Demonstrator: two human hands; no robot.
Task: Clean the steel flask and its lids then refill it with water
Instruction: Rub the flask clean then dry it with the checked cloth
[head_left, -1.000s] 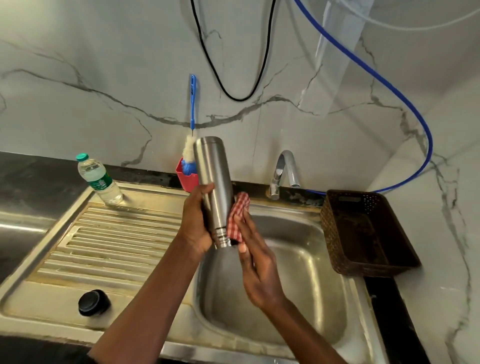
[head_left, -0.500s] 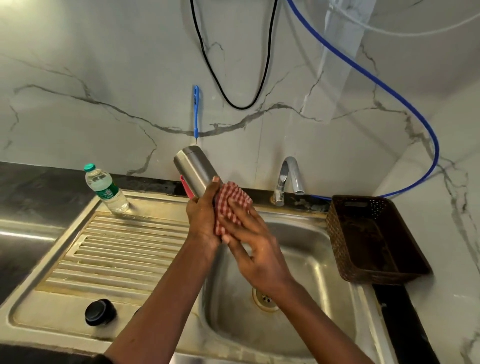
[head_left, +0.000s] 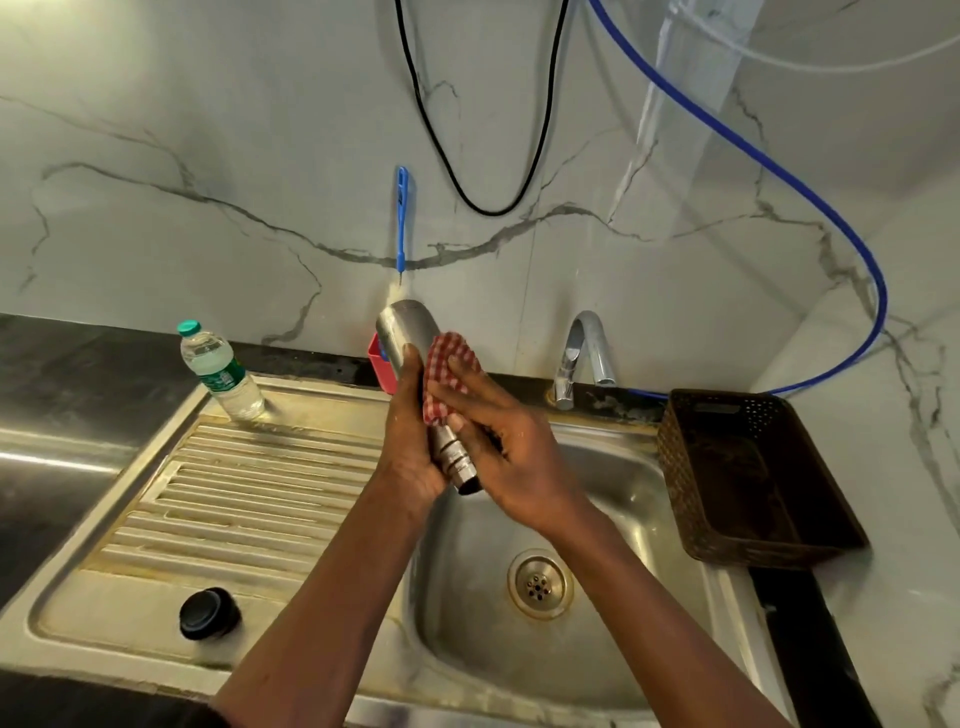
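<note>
Marble-veined wall tiles back a steel sink set in a dark worktop. Over the basin, toward its back left corner, both hands meet around the flask. It is held upside down and tilted: the base points up and away toward the wall, and the open mouth points down and toward the person. Its long axis therefore runs from far, high and left to near, low and right.

The left hand grips the body from the left side and carries the weight. The right hand holds a red checked cloth wrapped against the flask's upper right side, just above the bare neck. Any wiping stroke looks set to follow that slanted axis, up toward the base or down to the threads.

A black lid lies on the drainboard near its front left corner, well apart from the hands and nearer the left one. The tap stands at the sink's back edge, to the right of the flask. For refilling, I judge the flask must first be turned mouth-up and carried right, under the spout.

A water bottle stands at the drainboard's back left corner, and a brown basket sits on the worktop beside the sink's right edge
</note>
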